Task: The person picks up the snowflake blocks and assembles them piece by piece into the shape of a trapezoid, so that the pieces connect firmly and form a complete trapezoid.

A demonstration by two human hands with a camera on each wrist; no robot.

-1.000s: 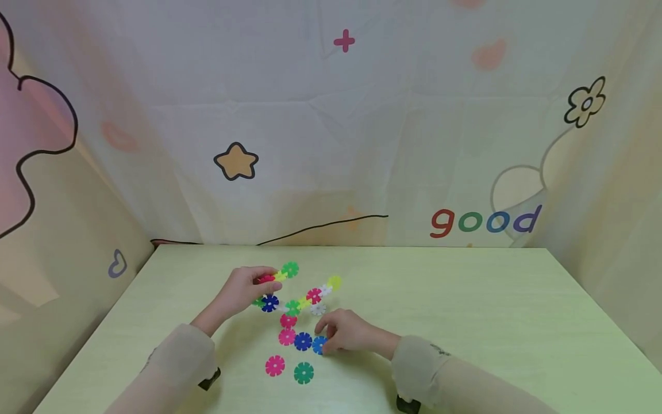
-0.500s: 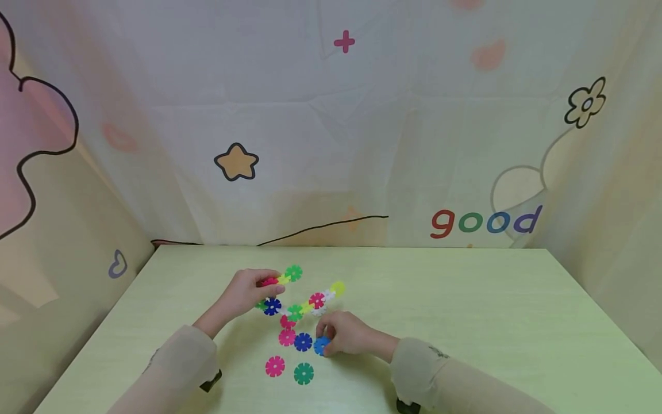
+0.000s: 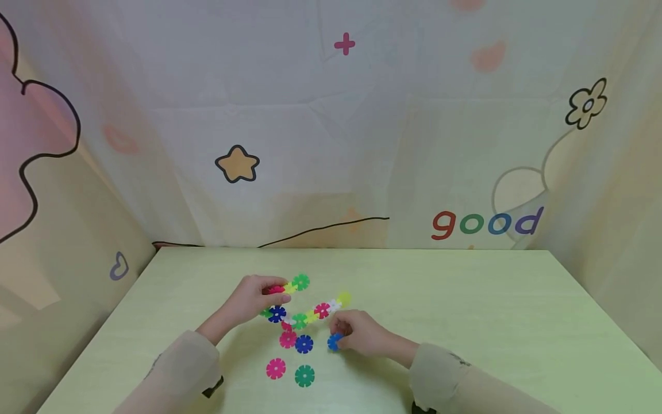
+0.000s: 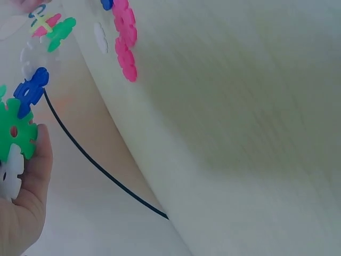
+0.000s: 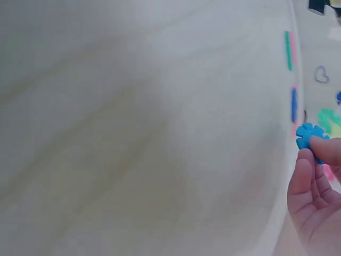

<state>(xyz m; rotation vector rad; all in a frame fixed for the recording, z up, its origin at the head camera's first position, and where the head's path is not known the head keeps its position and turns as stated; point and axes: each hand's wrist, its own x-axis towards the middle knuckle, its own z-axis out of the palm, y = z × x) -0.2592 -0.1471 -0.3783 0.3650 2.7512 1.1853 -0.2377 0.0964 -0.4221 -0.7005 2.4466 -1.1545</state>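
My left hand (image 3: 253, 299) grips a chain of interlocked, notched plastic flower discs above the table. Its links include a green disc (image 3: 301, 282), a dark blue disc (image 3: 277, 314) and a red disc (image 3: 322, 310), with white and yellow ones between. The left wrist view shows a green disc (image 4: 22, 124) and a white disc (image 4: 11, 173) by the fingers. Between thumb and fingers, my right hand (image 3: 364, 333) pinches a single light blue flower disc (image 5: 308, 133), near the chain's right end but apart from it. Fingers cover part of the chain.
Loose discs lie in front of the hands: a pink disc (image 3: 288, 339) beside a dark blue disc (image 3: 304, 344), and nearer me another pink disc (image 3: 276, 368) and a teal disc (image 3: 304, 376). A printed curtain (image 3: 331, 144) hangs behind the pale table (image 3: 465, 322).
My right hand has taken the light blue disc away from beside the dark blue one, moving right. My left hand and the chain have shifted a little right and nearer.
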